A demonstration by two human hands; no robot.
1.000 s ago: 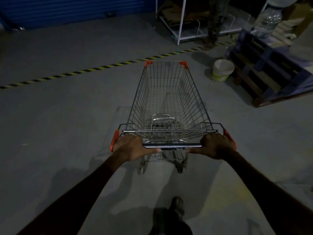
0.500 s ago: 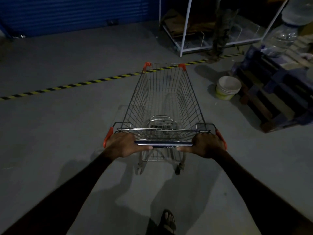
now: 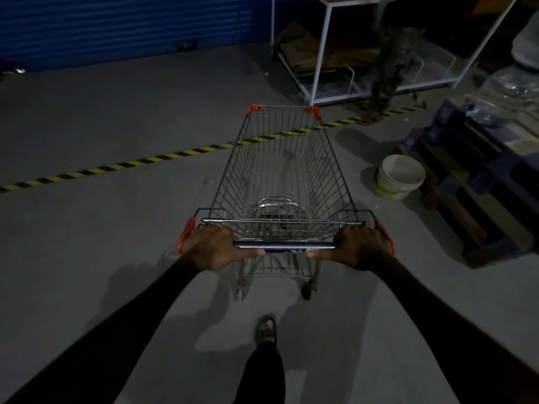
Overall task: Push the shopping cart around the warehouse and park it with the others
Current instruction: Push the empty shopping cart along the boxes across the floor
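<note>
An empty wire shopping cart (image 3: 280, 176) with orange corner caps stands on the grey concrete floor straight ahead of me. Its front end reaches the yellow-and-black floor stripe (image 3: 122, 166). My left hand (image 3: 211, 247) is closed around the left end of the dark handle bar (image 3: 284, 245). My right hand (image 3: 360, 247) grips the right end of the same bar. One of my feet (image 3: 264, 329) in a sandal shows just behind the cart's rear wheels. No other carts are in view.
A pale bucket (image 3: 401, 176) sits on the floor right of the cart, beside stacked blue pallets (image 3: 478, 182) carrying large water bottles. A white metal rack (image 3: 329, 53) stands ahead right, with a person's legs (image 3: 390, 68) beside it. A blue roller shutter (image 3: 125, 24) closes the far left.
The cart has rolled forward, its front reaching the striped line. The rack and shutter appear nearer; the bucket and pallets have slid lower in view. Both hands kept their grip.
</note>
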